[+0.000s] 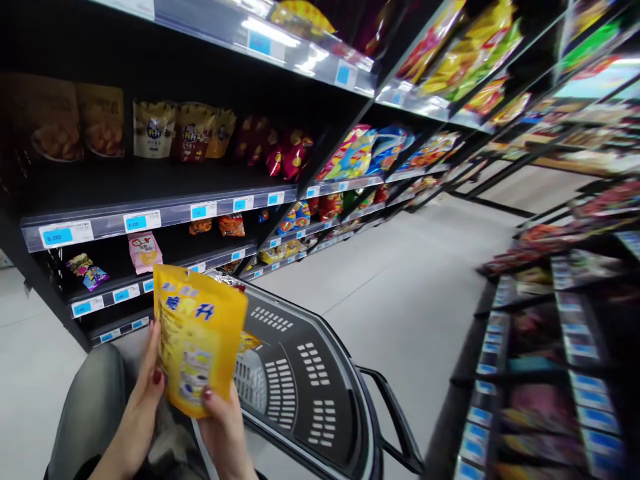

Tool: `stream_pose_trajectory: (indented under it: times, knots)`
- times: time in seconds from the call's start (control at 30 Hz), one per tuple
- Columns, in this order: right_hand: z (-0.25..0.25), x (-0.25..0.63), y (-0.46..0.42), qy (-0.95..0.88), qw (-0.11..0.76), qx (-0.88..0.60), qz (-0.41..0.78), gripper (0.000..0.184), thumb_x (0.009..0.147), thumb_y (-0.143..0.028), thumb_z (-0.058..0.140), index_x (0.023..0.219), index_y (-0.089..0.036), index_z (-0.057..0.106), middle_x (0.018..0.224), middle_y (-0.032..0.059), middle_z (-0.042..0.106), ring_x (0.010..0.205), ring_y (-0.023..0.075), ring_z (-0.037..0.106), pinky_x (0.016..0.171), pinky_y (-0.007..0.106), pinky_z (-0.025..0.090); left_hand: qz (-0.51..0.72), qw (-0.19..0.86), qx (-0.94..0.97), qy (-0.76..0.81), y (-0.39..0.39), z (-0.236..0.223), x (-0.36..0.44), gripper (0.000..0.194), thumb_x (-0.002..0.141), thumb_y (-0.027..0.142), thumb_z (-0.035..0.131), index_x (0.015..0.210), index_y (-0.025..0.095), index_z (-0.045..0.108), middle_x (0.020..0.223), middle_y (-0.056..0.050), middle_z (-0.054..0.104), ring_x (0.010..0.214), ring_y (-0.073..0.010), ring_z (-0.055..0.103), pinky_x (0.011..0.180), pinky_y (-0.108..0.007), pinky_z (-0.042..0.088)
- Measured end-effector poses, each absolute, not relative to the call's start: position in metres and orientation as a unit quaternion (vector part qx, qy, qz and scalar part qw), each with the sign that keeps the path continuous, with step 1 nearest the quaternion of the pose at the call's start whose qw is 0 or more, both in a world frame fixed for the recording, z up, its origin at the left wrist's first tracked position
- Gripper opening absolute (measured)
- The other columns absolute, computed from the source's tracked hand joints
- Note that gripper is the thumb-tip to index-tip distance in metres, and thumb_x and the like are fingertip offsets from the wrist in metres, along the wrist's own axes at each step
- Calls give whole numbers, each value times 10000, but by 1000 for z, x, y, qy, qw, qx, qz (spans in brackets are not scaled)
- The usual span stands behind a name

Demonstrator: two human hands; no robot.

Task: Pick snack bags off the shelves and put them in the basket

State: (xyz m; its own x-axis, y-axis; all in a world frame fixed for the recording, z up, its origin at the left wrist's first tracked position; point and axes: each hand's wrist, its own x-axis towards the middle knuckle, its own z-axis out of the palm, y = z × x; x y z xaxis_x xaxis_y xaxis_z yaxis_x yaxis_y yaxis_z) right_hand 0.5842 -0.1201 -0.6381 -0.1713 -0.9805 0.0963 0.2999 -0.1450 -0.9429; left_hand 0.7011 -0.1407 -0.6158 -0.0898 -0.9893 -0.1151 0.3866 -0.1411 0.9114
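Because the yellow bag point(200, 340) looks soft, a light two-handed grip suits it

At the far left, a small purple packet point(87, 272) and a pink packet point(145, 252) lie on a low shelf, above the person's bent knee point(95, 400). Just right of the knee, the left hand point(140, 400) supports the bag's left edge, its fingers running up the side and its thumb near the lower corner. Steady support here, without squeezing, should stop the bag from folding.

The bag itself is between the two hands, in front of the body, nearly upright, its top edge sloping down to the right. A small lift of the right side would level it, and the printed panel is best left uncovered. The right hand point(223, 427) grips the lower right, thumb pressed on the front; its other fingers are hidden, so how they curl behind cannot be told. Pressure from the flat of the thumb would likely dent the bag less than the nail.

Behind and to the right stands the basket point(293, 343), a yellow packet point(249, 341) partly visible inside. Its handle point(400, 417) juts out well apart from both hands, so elbow room looks ample.
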Motion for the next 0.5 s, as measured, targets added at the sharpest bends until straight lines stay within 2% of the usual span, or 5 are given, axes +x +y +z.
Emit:
stream_pose_trajectory:
  times: [0.07,0.17,0.27,0.4,0.5]
  knots:
    - [-642,570,-121,381,587,-344,-626,592,749,-632,552,1135,-197,663,1006,125,721,1030,329,657,887,475,526,-633,541,408,-374,-144,-611,702,860,753,445,714,1472,300,266,1467,-71,445,1353,-271,397,1048,-382,436]
    - [-640,532,-118,403,609,-366,-577,574,689,-656,619,1044,-211,698,977,116,730,989,328,670,857,470,534,-674,481,400,-392,-147,-614,702,673,607,348,836,1212,196,584,1182,-107,679,1066,-296,643,869,-359,553]
    - [-621,477,-104,494,520,-463,-521,592,681,-637,673,1095,-214,670,1120,128,691,1027,304,657,846,424,545,-696,405,402,-435,-140,-627,696,385,591,323,839,906,149,705,936,-96,750,871,-276,695,777,-329,565]
    - [-579,419,-74,615,337,-562,-439,553,696,-461,755,1182,-226,636,1073,128,707,944,271,691,800,350,573,-655,297,414,-558,-124,-650,681,265,669,283,773,918,193,746,863,-52,748,776,-223,678,647,-247,531]
    - [-557,409,-60,656,293,-641,-270,345,739,-371,735,1070,-279,704,957,76,740,842,250,710,762,328,579,-610,235,381,-654,-119,-661,665,278,720,263,728,999,263,738,970,-33,743,877,-226,671,777,-266,522]
